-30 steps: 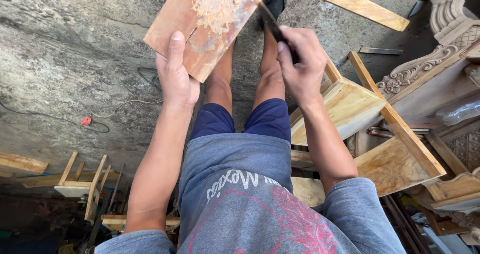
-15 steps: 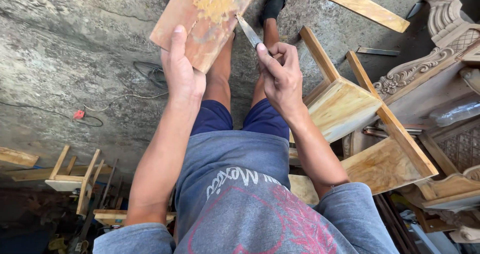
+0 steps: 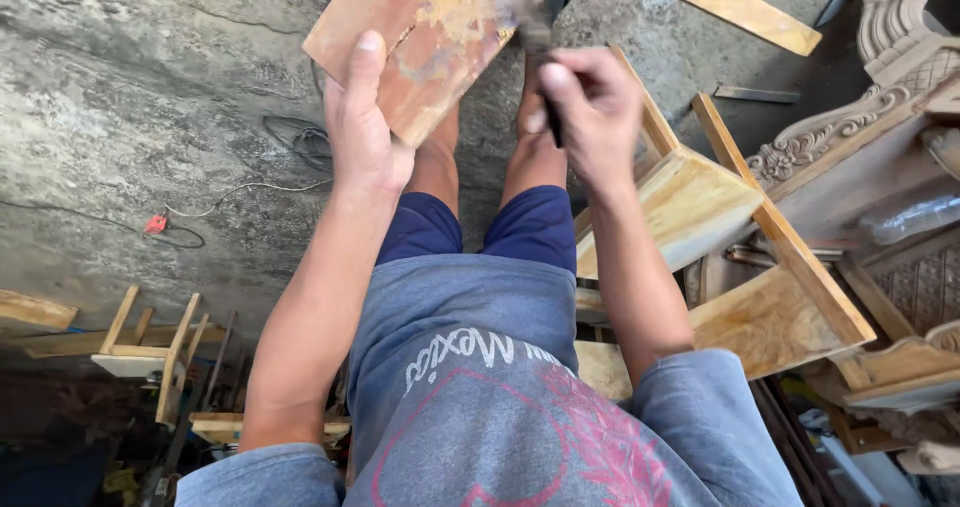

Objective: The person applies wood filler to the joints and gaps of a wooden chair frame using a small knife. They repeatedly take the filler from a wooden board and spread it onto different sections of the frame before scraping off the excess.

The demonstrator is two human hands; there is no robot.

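Scraping looks partly done: reddish flat wooden board (image 3: 430, 37) shows a bare pale patch, red coating remains. Left hand (image 3: 365, 132) clamps its lower edge above the knees; right hand (image 3: 590, 107) grips a blurred dark scraper tool (image 3: 535, 37).

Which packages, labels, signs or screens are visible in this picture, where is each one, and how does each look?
Printed grey T-shirt: worn by the person, bottom centre; white lettering above a pink outline drawing.
No packages, signs or screens show.
Left hand holds the reddish-brown wooden board, top centre; worn yellow patches, no label.
Right hand grips a dark, blurred tool at the board's edge; no label visible.
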